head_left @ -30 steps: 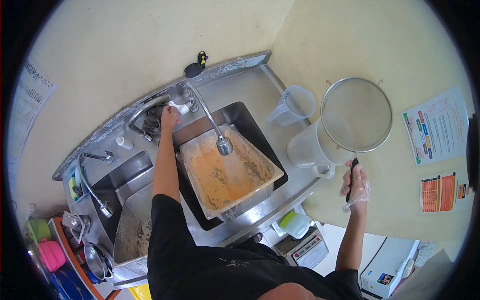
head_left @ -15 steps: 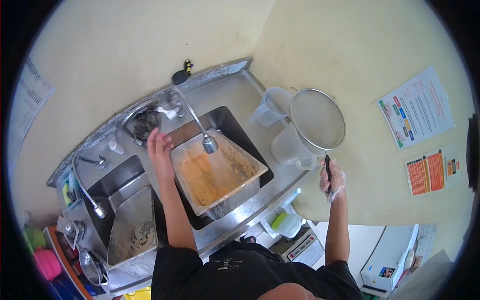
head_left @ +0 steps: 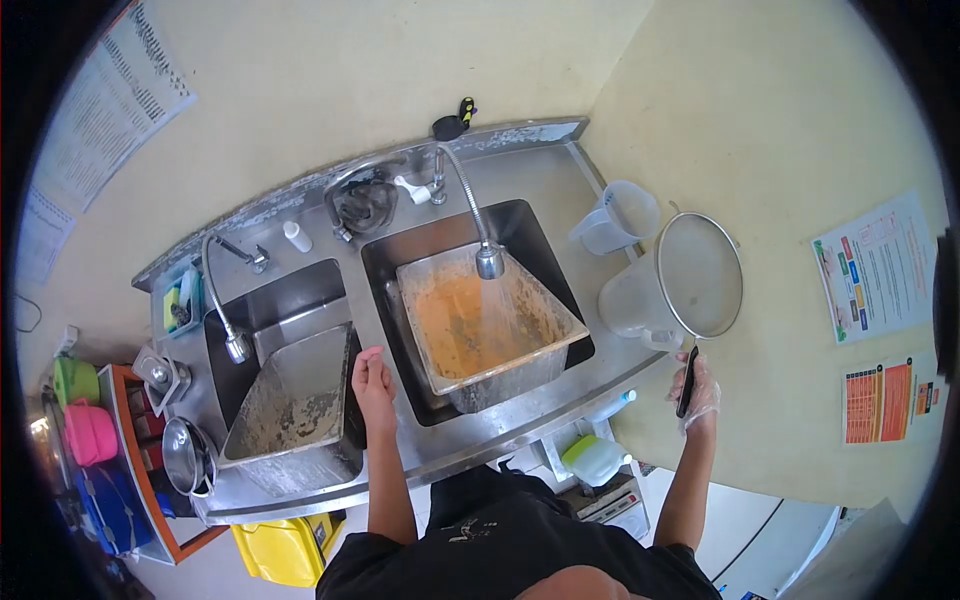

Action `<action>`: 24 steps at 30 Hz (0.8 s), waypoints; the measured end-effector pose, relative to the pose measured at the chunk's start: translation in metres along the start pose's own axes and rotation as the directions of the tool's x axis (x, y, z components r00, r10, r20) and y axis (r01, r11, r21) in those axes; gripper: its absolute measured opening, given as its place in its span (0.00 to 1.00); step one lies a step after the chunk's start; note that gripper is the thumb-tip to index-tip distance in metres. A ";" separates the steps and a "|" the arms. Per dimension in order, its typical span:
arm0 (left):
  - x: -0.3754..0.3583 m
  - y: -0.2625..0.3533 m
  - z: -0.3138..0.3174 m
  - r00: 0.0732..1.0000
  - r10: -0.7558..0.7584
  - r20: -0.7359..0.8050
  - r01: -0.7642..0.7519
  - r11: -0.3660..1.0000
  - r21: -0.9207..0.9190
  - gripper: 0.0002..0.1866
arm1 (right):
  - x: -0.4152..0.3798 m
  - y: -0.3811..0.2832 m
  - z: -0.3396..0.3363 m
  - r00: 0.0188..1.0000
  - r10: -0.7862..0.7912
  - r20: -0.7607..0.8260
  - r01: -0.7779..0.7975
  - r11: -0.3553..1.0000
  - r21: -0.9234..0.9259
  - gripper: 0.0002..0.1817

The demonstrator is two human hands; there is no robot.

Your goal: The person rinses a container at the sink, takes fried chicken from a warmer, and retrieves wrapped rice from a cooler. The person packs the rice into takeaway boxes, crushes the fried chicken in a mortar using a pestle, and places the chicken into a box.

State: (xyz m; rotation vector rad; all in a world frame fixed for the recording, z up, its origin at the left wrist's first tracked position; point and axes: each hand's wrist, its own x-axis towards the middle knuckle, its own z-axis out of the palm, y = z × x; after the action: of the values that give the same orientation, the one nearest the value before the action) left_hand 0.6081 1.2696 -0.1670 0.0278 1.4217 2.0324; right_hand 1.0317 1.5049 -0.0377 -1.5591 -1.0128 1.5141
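Observation:
Over the rim between the two basins is my left hand (head_left: pixel 374 385), bare, with its fingers curled together; whether anything is in them is too small to tell. My right hand (head_left: pixel 698 392), in a clear plastic glove, is closed round the black handle of a round mesh strainer (head_left: pixel 702 275), held up at the right beside a large translucent jug (head_left: pixel 632 300). In the right basin a metal pan (head_left: pixel 470 325) with orange residue sits tilted under a running spray tap (head_left: pixel 489 262). Another dirty metal pan (head_left: pixel 300 400) leans in the left basin.
A smaller measuring jug (head_left: pixel 618 218) stands at the back right of the counter. A second spray tap (head_left: pixel 237 347) hangs over the left basin. Metal bowls (head_left: pixel 185 455) lie at the left edge, near a pink container (head_left: pixel 91 432). A yellow bin (head_left: pixel 282 552) stands below.
My left hand has drawn back from near the tap and dark scrubber towards the front rim, its fingers now more curled. The view has shifted left; my right hand still holds the strainer.

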 end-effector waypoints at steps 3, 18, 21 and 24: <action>0.001 0.004 0.011 1.000 0.000 0.021 0.000 1.000 -0.007 0.06 | 0.008 0.009 -0.011 0.999 -0.019 0.033 0.020 0.999 -0.028 0.29; 0.090 0.012 0.120 0.934 0.108 0.341 -0.263 0.853 0.450 0.17 | -0.050 0.142 -0.255 0.569 -0.130 -0.812 -0.105 0.968 -0.228 0.23; 0.112 0.004 0.171 0.884 0.151 0.443 -0.399 0.737 0.545 0.24 | -0.062 0.184 -0.273 0.571 -0.091 -0.816 -0.168 0.960 -0.225 0.23; 0.132 -0.009 0.194 0.831 0.013 0.556 -0.372 0.756 0.538 0.24 | -0.073 0.224 -0.277 0.560 -0.073 -0.825 -0.261 0.930 -0.260 0.23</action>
State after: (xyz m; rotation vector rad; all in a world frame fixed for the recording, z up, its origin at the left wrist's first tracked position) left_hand 0.5806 1.5012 -0.1391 0.9962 1.6958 1.4168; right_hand 1.3193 1.3493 -0.1969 -2.2831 -0.6290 0.4534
